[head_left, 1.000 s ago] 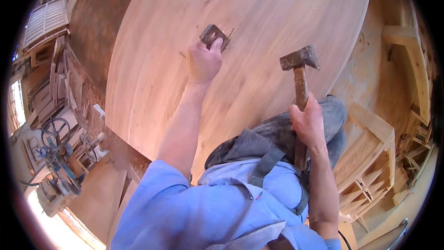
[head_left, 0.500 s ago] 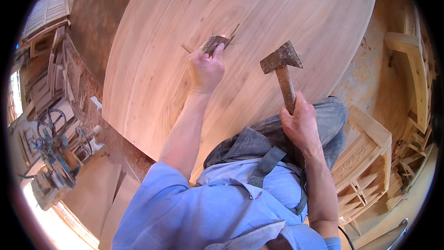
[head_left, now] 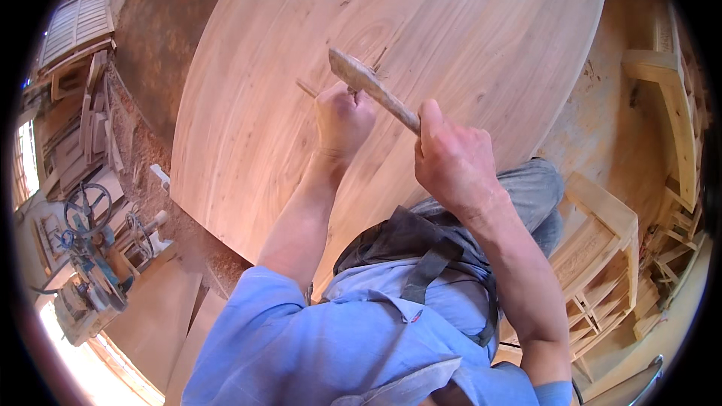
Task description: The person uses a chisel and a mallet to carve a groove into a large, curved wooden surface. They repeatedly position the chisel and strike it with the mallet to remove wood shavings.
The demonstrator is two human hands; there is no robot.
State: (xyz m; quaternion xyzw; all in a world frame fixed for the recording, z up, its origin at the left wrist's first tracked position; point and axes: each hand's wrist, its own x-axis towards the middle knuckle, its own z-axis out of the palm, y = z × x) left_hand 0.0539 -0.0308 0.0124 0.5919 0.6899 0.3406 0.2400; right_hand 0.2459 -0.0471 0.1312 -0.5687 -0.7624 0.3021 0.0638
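Observation:
My right hand is wrapped round the wooden handle of a hatchet. Its head is seen nearly edge-on and lies across the view of my left fist. My left hand is closed on a small dark block-like tool, now mostly hidden behind the hatchet head. A thin wooden stick juts out to the left of that fist, and another thin piece shows beyond it on the right. Both hands are above a large pale wooden panel with a curved outline.
Carved wooden furniture frames stand close by my right knee, with more wooden parts along the right side. To the left are a machine with handwheels, stacked boards and sawdust beside the panel's edge.
The hatchet has swung up and left from near my right knee to my left fist, turning edge-on. My left hand stays closed in nearly the same place.

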